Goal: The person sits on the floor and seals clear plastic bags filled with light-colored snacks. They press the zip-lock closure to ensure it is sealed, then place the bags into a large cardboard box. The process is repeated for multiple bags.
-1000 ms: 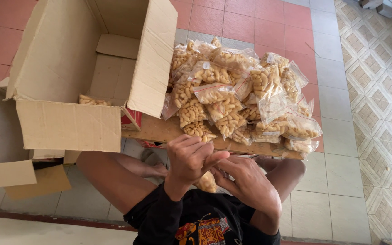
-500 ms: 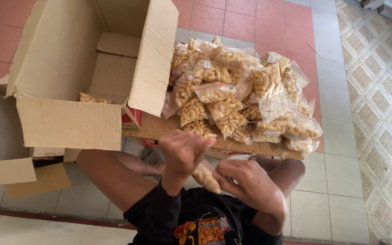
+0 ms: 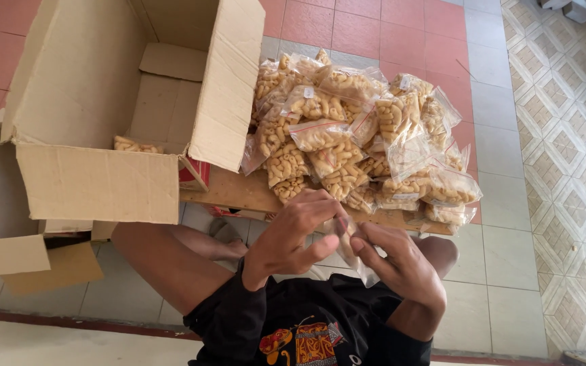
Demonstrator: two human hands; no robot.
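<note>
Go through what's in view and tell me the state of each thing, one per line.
Large brown cardboard box: open, flaps up, a few snacks inside.
Small clear plastic snack bag: pinched between both hands.
Left hand: gripping the bag.
Right hand: gripping the bag.
Pile of clear macaroni-snack bags: sealed, heaped on wooden board.

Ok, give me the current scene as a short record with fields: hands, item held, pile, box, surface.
left hand: fingers closed on the top of a small clear bag
right hand: pinching the same bag from the other side
small clear bag: between both hands, contents hard to make out
pile of snack bags: heaped on the wooden board
wooden board: holds pile and box
cardboard box: open, one filled bag inside
floor: tiled
</note>
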